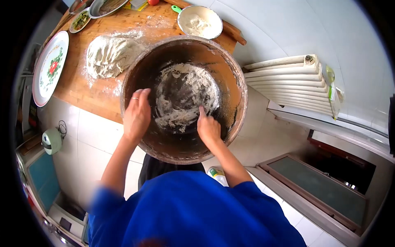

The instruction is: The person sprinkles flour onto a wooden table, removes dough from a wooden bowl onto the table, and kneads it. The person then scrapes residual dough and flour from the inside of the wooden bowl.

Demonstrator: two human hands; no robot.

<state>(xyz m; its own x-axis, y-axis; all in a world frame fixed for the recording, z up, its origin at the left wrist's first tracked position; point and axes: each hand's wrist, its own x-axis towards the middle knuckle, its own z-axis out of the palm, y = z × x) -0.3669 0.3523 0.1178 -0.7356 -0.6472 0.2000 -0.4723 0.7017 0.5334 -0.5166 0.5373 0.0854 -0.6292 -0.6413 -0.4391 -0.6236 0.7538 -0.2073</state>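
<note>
A large brown basin is tilted at the table's edge, with a ring of dry flour and dough scraps stuck to its dark bottom. My left hand is at the basin's left rim, fingers wrapped over it, a ring on one finger. Inside the basin, my right hand has its index finger stretched toward the flour at the lower right, the other fingers curled. Left of the basin, a big lump of dough lies on the floured wooden table.
Behind the basin stands a white bowl of flour with a green-handled tool. A floral tray, a small plate of greens and a metal bowl are at the left. A white radiator is on the right.
</note>
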